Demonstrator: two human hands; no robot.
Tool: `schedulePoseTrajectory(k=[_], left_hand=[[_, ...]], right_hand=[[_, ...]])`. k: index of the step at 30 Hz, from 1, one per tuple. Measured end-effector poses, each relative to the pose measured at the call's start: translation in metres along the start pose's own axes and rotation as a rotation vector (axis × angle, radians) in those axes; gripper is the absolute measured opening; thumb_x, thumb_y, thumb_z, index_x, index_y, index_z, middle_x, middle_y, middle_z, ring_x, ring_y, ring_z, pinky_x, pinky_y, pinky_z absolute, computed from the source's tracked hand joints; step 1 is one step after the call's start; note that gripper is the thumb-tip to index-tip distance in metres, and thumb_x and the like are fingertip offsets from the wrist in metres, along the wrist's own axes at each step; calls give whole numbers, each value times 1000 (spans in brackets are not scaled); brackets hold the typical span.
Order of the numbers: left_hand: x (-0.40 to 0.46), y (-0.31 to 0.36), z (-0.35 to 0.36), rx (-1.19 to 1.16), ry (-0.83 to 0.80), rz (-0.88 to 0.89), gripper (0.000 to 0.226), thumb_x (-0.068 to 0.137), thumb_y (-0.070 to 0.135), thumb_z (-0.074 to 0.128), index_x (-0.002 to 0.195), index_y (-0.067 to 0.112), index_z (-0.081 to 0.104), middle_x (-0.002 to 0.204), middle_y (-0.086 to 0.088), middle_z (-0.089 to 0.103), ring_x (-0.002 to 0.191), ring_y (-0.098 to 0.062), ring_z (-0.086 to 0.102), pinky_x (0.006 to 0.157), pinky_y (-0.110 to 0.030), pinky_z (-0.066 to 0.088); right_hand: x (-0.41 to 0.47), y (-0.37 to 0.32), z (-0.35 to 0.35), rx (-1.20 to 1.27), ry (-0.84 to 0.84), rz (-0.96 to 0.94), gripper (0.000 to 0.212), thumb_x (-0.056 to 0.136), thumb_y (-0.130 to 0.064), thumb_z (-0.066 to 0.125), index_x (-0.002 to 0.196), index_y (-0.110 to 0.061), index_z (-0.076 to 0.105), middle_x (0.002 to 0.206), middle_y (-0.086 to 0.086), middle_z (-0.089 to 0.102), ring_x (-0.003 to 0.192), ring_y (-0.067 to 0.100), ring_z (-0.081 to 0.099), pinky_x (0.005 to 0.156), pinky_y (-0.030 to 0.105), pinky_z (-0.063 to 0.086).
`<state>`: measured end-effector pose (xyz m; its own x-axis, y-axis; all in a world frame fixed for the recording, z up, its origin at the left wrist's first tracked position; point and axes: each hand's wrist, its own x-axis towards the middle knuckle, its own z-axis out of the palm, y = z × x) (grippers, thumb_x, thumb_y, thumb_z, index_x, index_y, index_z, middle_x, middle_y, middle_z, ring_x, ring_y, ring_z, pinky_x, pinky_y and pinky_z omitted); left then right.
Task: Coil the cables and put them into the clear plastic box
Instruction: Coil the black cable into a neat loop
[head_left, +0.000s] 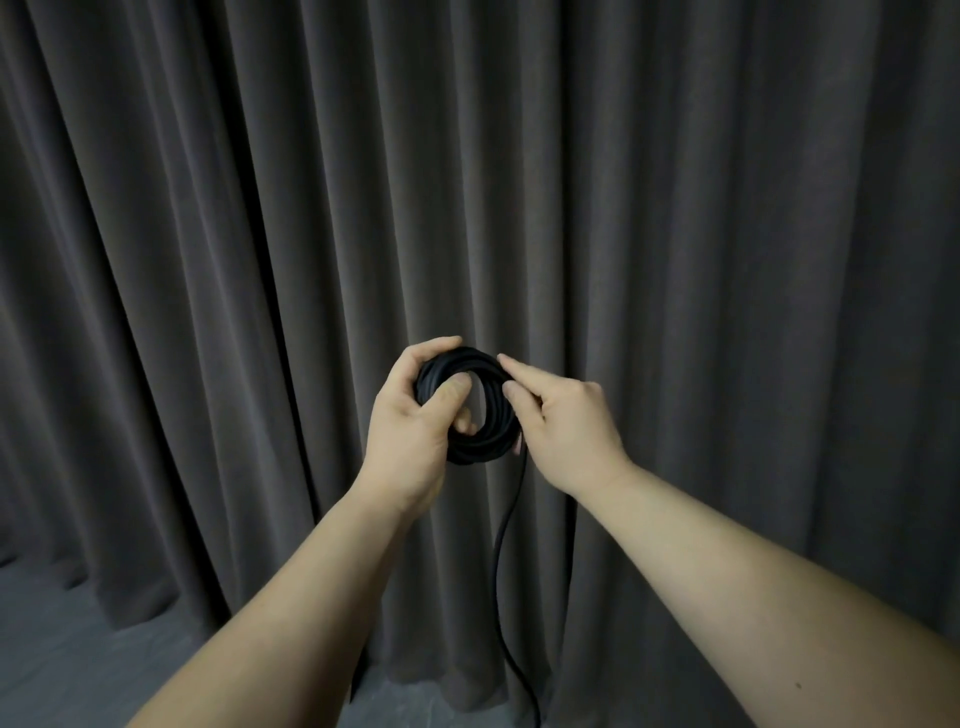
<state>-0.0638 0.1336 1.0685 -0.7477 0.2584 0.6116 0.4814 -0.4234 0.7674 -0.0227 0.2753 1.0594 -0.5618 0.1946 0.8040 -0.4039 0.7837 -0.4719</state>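
The black cable coil (470, 410) is held up in front of the dark curtain (208, 260), and it serves as the landmark here. The left hand (415, 421) clamps the coil's left side, thumb pressed through the ring's opening and fingers curled round the outside. The right hand (563, 418) sits at the coil's right edge, forefinger extended along the top of the loops and thumb pinching the strand there. From the coil's lower right a loose tail (501, 561) drops to the grey floor (52, 649) (its end runs out of view). If the left grip eases, the stacked loops could spring apart. The hanging tail may also snag or twist, leaving kinked turns. The clear plastic box is not visible.
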Motion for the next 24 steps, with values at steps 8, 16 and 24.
schedulePoseTrajectory(k=[8, 16, 24], left_hand=[[0, 2, 3, -31, 75, -3, 20, 96, 5, 55, 109, 18, 63, 51, 5, 43, 43, -9, 34, 50, -27, 41], [19, 15, -10, -81, 362, 83, 18, 95, 5, 55, 100, 19, 64, 66, 3, 48, 45, -4, 38, 46, -20, 40], [32, 17, -35, -54, 526, 68, 15, 94, 10, 58, 100, 21, 66, 82, 1, 49, 47, -4, 42, 48, -21, 41]], right_hand=[[3, -9, 0, 145, -109, 137, 36, 97, -26, 53, 133, -29, 56, 96, -5, 73, 79, 13, 69, 73, 12, 48], [-16, 1, -1, 540, -629, 512, 21, 84, 5, 61, 97, -10, 55, 81, 18, 66, 70, 20, 61, 65, 29, 43], [-15, 11, -15, 602, -665, 717, 22, 87, 6, 55, 87, -16, 52, 73, 2, 58, 65, 16, 65, 63, 29, 50]])
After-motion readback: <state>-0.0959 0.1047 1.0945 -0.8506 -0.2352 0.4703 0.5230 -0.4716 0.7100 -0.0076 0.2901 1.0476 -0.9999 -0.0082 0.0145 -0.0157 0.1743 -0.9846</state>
